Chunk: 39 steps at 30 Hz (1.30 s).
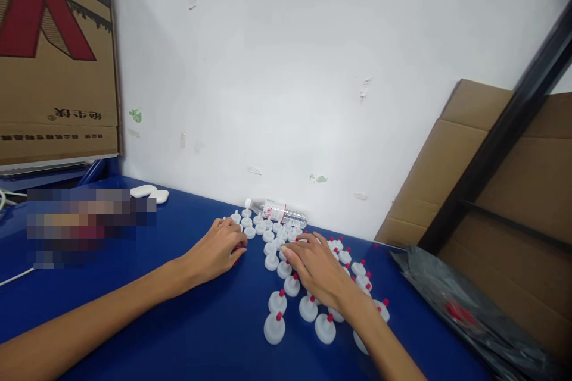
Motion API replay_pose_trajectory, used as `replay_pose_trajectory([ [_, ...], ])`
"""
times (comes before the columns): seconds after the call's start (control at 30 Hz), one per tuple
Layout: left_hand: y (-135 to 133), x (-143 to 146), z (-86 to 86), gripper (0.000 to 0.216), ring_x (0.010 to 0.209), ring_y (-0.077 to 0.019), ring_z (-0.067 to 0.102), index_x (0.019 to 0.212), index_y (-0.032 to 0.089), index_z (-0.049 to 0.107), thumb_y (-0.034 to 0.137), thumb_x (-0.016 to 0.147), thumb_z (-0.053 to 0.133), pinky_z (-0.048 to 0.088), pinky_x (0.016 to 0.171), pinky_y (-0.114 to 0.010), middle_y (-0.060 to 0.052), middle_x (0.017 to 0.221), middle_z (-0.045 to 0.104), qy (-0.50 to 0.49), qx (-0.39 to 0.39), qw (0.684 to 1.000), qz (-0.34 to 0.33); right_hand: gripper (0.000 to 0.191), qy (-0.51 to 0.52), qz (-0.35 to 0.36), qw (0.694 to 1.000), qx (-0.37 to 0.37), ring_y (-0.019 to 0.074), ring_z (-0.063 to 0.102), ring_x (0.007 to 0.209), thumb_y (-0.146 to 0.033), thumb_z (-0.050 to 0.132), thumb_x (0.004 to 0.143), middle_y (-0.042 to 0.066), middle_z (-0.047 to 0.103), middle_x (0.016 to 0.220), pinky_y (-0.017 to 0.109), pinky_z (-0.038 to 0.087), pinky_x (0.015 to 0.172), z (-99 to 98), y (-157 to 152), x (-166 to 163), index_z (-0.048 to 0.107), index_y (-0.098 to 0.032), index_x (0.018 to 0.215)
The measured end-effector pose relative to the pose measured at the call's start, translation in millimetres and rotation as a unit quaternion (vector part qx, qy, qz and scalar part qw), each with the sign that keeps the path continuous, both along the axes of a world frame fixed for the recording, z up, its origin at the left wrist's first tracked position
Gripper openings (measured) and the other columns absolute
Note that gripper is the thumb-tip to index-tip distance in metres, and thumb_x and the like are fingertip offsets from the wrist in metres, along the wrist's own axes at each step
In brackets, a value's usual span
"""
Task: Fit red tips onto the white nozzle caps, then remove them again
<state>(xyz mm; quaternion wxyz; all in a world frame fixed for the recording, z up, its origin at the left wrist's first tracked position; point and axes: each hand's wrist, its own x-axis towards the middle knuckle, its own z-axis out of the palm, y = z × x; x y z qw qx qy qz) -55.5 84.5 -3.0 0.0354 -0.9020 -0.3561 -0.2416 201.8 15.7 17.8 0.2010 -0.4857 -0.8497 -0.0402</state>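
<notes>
My left hand [218, 251] rests low over the blue table, fingers curled, with small red caps [239, 251] showing beneath the thumb. My right hand [318, 266] reaches over a group of white nozzle lids, thumb and forefinger drawn together by one white lid [284, 269]. Whatever is between those fingertips is hidden. Lids with bare white nozzles, such as this lid [271, 261], stand between the hands and behind them. Around and in front of my right hand, the lids carry red tips, among them the nearest lid [274, 330]. My right forearm covers part of some lids.
A clear plastic bottle [277, 212] lies against the white wall behind the lids. Two white rounded objects [152, 193] and a blurred patch are at left. A large carton [58, 71] stands back left; folded cardboard [442, 172] and a grey plastic bag [465, 309] are right.
</notes>
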Motion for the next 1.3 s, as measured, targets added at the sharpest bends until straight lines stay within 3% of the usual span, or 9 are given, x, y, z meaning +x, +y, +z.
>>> replay_pose_trajectory([
  [0.23, 1.9, -0.2, -1.5, 0.015, 0.088, -0.0253, 0.057, 0.081, 0.022, 0.071, 0.017, 0.09, 0.06, 0.038, 0.082, -0.039, -0.004, 0.082, 0.068, 0.013, -0.007, 1.0, -0.006, 0.043, 0.005, 0.005, 0.999, -0.035, 0.0286, 0.049, 0.131, -0.037, 0.026, 0.106, 0.002, 0.074, 0.106, 0.057, 0.027, 0.112, -1.4, -2.8, 0.0, 0.068, -0.026, 0.107],
  [0.57, 6.8, -1.3, -8.1, 0.02, 0.089, -0.0236, 0.055, 0.079, 0.02, 0.069, 0.018, 0.094, 0.057, 0.035, 0.081, -0.037, -0.003, 0.082, 0.066, 0.037, -0.017, 0.999, -0.008, 0.042, -0.002, -0.014, 0.999, 0.038, 0.018, 0.062, 0.106, -0.034, 0.025, 0.107, 0.002, 0.072, 0.106, 0.041, 0.034, 0.105, 11.2, -4.8, -5.4, 0.066, -0.024, 0.108],
  [0.73, 6.2, 0.3, -7.2, 0.017, 0.091, -0.0236, 0.054, 0.087, 0.02, 0.065, 0.018, 0.098, 0.052, 0.034, 0.081, -0.036, -0.003, 0.089, 0.065, 0.031, -0.018, 0.999, -0.014, 0.034, 0.015, -0.025, 0.998, 0.058, 0.019, 0.062, 0.107, -0.036, 0.034, 0.105, 0.002, 0.072, 0.109, 0.042, 0.032, 0.106, 9.4, -4.3, -5.4, 0.066, -0.026, 0.11],
  [1.0, 0.5, 2.3, -5.6, 0.009, 0.094, -0.0248, 0.055, 0.09, 0.02, 0.069, 0.017, 0.093, 0.061, 0.035, 0.083, -0.038, -0.003, 0.089, 0.069, 0.04, -0.031, 0.999, -0.011, 0.031, 0.014, -0.031, 0.997, 0.07, 0.0189, 0.064, 0.104, -0.034, 0.039, 0.104, 0.002, 0.073, 0.107, 0.043, 0.033, 0.105, 7.5, -2.8, -5.3, 0.067, -0.026, 0.11],
  [1.17, -0.6, 2.8, -5.7, 0.014, 0.093, -0.0249, 0.055, 0.089, 0.02, 0.069, 0.013, 0.094, 0.057, 0.035, 0.082, -0.038, -0.004, 0.091, 0.068, 0.046, -0.04, 0.998, -0.014, 0.03, 0.019, -0.023, 0.997, 0.069, 0.0205, 0.064, 0.104, -0.033, 0.039, 0.104, 0.003, 0.073, 0.108, 0.045, 0.033, 0.105, 7.1, -2.9, -5.2, 0.067, -0.026, 0.11],
  [1.3, 1.1, 3.0, -7.1, 0.015, 0.091, -0.0242, 0.054, 0.088, 0.019, 0.067, 0.014, 0.096, 0.055, 0.036, 0.08, -0.037, -0.004, 0.09, 0.066, 0.042, -0.042, 0.998, -0.027, 0.024, 0.018, -0.023, 0.997, 0.078, 0.0217, 0.064, 0.103, -0.035, 0.049, 0.1, 0.004, 0.073, 0.105, 0.046, 0.035, 0.105, 6.4, -2.9, -4.9, 0.066, -0.024, 0.112],
])
